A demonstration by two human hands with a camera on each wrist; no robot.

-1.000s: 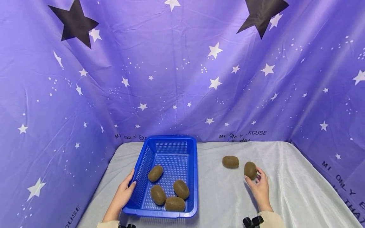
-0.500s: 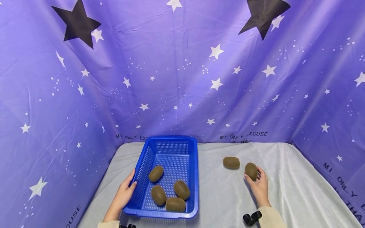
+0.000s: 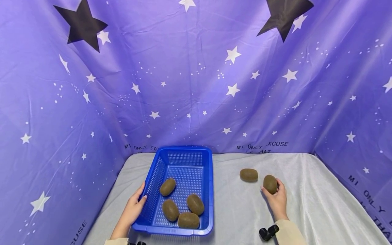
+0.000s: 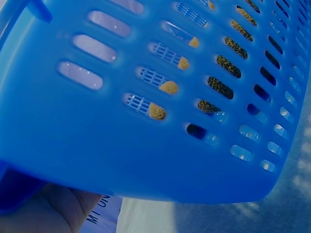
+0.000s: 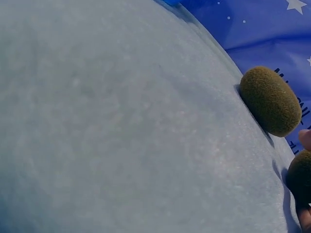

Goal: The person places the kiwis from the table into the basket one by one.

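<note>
My left hand (image 3: 131, 209) grips the left rim of a blue plastic basket (image 3: 171, 231) with slotted walls. In the left wrist view, part of that hand (image 4: 53, 211) shows below the basket wall (image 4: 146, 155). Several brown kiwis (image 3: 170, 210) lie inside, mostly toward the near end. On the right side of the table, my right hand (image 3: 278, 202) holds a kiwi (image 3: 270, 184) between thumb and fingers. Only a sliver of this kiwi (image 5: 302, 177) and fingertips appear at the edge of the right wrist view. Another kiwi (image 3: 248, 175) lies on the cloth just left of it, untouched.
A pale grey cloth (image 3: 235, 211) covers the table. Purple curtains (image 3: 190, 85) with stars enclose the back and both sides, meeting the table's far edge behind the basket. Black wrist devices (image 3: 268, 232) sit at the cuffs.
Hardly anything differs. The right hand and wrist have shifted very slightly around the held kiwi, and the view has drifted a little. The left hand and basket keep their place.
</note>
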